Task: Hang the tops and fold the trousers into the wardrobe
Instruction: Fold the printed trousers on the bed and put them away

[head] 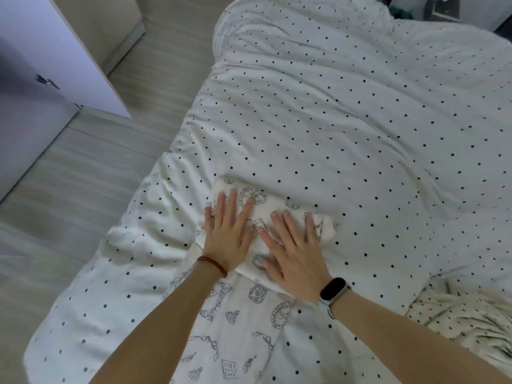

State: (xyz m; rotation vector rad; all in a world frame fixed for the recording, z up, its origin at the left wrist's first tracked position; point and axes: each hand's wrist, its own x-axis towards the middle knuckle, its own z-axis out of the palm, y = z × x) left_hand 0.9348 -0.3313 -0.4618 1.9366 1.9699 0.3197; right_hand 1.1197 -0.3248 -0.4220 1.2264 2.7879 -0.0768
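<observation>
White cotton printed with line drawings is what you are working on: the trousers (263, 217) are lying part-folded on the polka-dot duvet (360, 120), near the bed's left edge. The folded end is sitting as a thick pad under your palms, and the unfolded length is trailing back toward you between your forearms.

Your left hand (227, 234), the one with the red bead bracelet (213, 266), is lying flat on the left half of the pad with its fingers straight and spread. Your right hand (293, 250), above the dark wristband (332, 289), is lying flat on the right half in the same way. Neither is gripping anything; both are pressing the cloth down.

You are in the folding step, smoothing and flattening the fold you have made. As I judge it, the fold is not finished, since a good deal of fabric is hanging loose on your side of the pad. The next move is probably calling for you to bring that loose length up and over, or roll the pad back toward you, keeping the edges in line so the bundle stays square. The duvet is soft and rumpled, so the pad may be sliding or skewing as you press.

After that, the bundle is going to need carrying to the wardrobe (41, 79), whose pale door is standing open at the far left across the floor. Another dotted garment (460, 320) is lying crumpled at the lower right, waiting its turn.
</observation>
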